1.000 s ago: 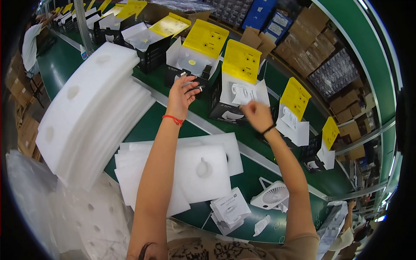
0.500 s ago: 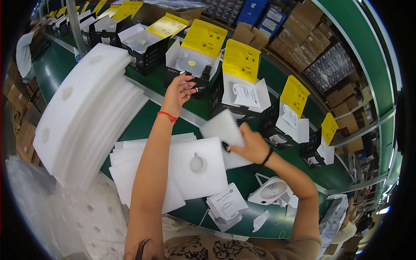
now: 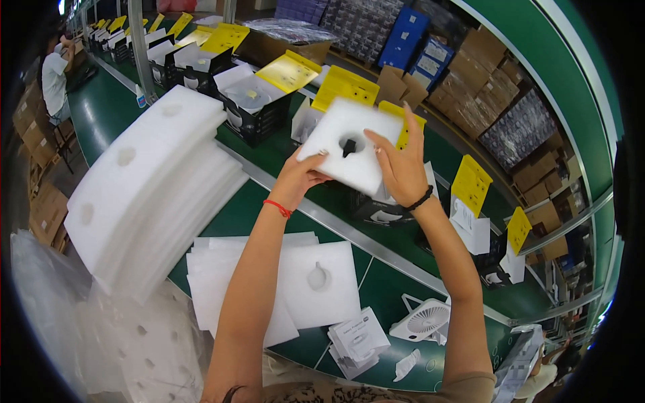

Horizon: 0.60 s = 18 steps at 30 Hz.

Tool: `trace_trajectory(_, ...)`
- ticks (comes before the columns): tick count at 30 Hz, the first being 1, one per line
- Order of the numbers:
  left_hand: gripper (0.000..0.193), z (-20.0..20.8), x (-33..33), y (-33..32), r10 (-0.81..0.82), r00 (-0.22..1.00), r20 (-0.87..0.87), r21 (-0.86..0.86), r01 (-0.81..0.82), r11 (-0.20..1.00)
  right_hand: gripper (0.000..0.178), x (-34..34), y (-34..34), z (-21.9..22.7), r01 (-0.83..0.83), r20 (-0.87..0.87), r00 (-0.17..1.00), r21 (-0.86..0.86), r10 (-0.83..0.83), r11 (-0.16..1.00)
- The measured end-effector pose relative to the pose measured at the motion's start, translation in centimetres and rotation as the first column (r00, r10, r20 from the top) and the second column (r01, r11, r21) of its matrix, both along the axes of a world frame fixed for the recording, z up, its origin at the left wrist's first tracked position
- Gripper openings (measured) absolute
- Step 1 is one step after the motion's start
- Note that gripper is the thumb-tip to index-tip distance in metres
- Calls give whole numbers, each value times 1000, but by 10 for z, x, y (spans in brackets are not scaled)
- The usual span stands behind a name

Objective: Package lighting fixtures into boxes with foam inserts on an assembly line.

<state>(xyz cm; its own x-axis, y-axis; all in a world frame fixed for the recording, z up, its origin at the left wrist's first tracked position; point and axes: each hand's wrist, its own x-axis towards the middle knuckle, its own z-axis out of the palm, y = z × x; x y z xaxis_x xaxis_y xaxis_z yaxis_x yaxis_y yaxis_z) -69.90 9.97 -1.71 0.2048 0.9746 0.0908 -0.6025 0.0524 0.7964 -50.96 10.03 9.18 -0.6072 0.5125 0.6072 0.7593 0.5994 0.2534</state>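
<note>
left grip (image 3: 300, 177): raised well above the surface (image 3: 383, 277), pinching the near left corner of a white foam pad (image 3: 328, 140), thumb flat on the upper face, fingers folded beneath. left forearm nearly straight, rising from the lower edge and leaning slightly right; red cord (image 3: 277, 209) at the wrist.

right grip (image 3: 407, 173): spread, at the pad's right edge, some fingers extended upward past it and one reaching toward the cutout; how firmly it bears on the foam cannot be told. right elbow bent outward, forearm slanting up and to the left; black band (image 3: 421, 199) at the wrist.

foam pad: held tilted between both grips, over an open black box (image 3: 381, 213). a small dark piece (image 3: 349, 147) shows in its round cutout; whether seated there or seen through it cannot be determined.

below the forearms: flat foam sheets (image 3: 336, 295), leaflets (image 3: 358, 336) and a white fan (image 3: 426, 318).
</note>
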Motion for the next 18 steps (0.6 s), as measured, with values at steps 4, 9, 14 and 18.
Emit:
trace_trajectory(4, 45, -4, -7, 5, 147, 938, 315, -210, -82, 974, 41, 14, 11, 10, -178, 43, 965, -622, 260, 762)
trace_trajectory(9, 59, -8, -9, 11, 87, 904, 418, -231, 13, 973, 53, -6, 15, 9, -224, 37, 938, -694, 344, 684)
trace_trajectory(14, 62, -14, -12, 12, 103, 894, 437, -273, 22, 962, 58, -12, 47, -7, -79, 21, 996, -267, 88, 961)
trace_trajectory(18, 55, -14, -14, 12, 213, 879, 428, -359, -51, 932, 58, -9, 87, -39, 185, 109, 979, -130, -171, 974)
